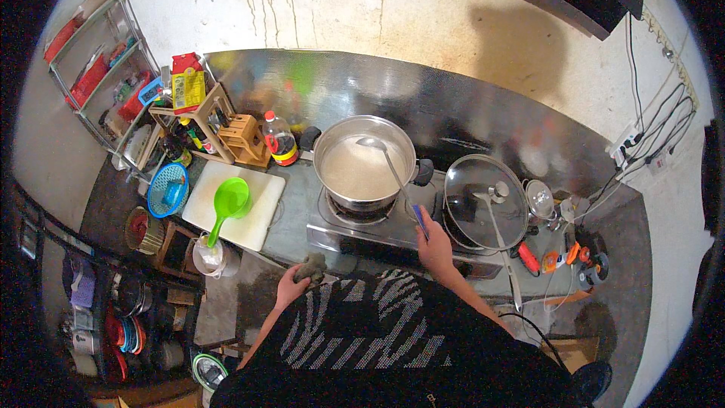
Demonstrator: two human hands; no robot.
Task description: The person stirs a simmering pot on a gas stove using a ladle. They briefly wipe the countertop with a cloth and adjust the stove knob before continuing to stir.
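Note:
A steel pot point(324, 186) with black side handles stands on the left burner of a gas stove point(334, 238). Cloudy, beige-white liquid point(351, 175) fills its lower part. My right hand point(436, 243) grips the blue-and-steel handle of a ladle point(391, 164), whose bowl lies inside the pot at the liquid. At the counter's front edge, my left hand point(291, 286) holds a crumpled grey-green cloth point(310, 272). A glass pot lid point(476, 192) with a steel rim rests on the right burner, and a long-handled steel utensil point(501, 243) lies across it.
Left of the stove, a green plastic ladle point(231, 198) lies on a white cutting board point(257, 221). Nearby are a blue basket point(153, 198), a red-capped sauce bottle point(280, 141) and a wooden knife block point(244, 136). A power strip point(625, 144) with cords hangs at right.

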